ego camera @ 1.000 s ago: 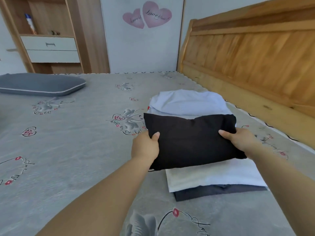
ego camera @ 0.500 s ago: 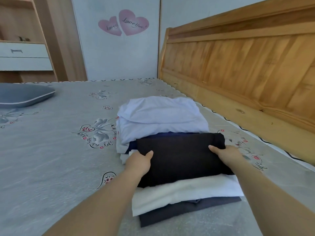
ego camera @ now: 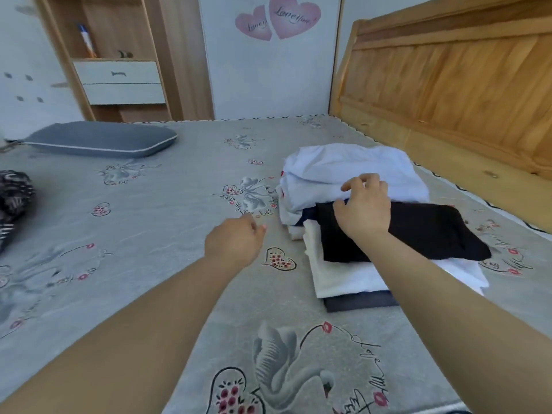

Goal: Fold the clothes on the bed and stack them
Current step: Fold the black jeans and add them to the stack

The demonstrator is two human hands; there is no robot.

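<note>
On the bed [ego camera: 149,234], right hand [ego camera: 363,206] fingers [ego camera: 352,184] loosely curled, holding nothing.

Single head-worn wide-angle view, looking forward and down across the bed [ego camera: 167,222]. Both forearms enter from the bottom edge, near the lens. The headboard [ego camera: 448,94] runs along the right side; the wardrobe [ego camera: 119,55] stands at far left. Straight lines bow toward the frame edges.

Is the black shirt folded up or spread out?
Folded. The black shirt is a neat small rectangle lying on top of the white cloth in the stack.
</note>
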